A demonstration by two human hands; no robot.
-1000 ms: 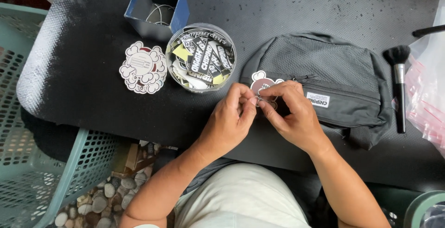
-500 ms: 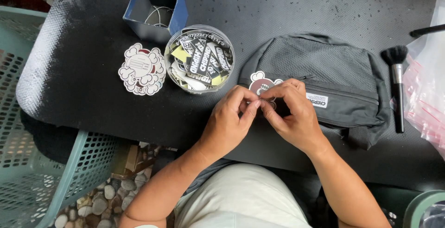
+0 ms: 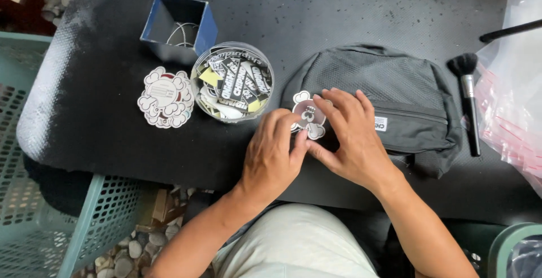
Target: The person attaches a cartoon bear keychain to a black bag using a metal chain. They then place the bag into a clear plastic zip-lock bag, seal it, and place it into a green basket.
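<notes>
A dark grey zipped pouch (image 3: 389,88) lies on the black table (image 3: 316,12). At the pouch's left end sits a small cloud-shaped tag (image 3: 308,112), white-edged with a dark face. Both hands pinch it: my left hand (image 3: 275,153) from below left, my right hand (image 3: 348,137) from the right, fingers resting on the pouch. Their fingertips meet at the tag's lower edge, which they partly hide.
A clear round tub (image 3: 232,83) of black and white labels stands left of the pouch, with a stack of cloud-shaped tags (image 3: 165,97) beside it and a blue square box (image 3: 179,26) behind. A black brush (image 3: 467,97) and clear bags (image 3: 516,91) lie right. A green basket (image 3: 34,199) stands at left.
The tag is more exposed now than before, with the fingers lower on it. The hands stay together at the pouch's left end.
</notes>
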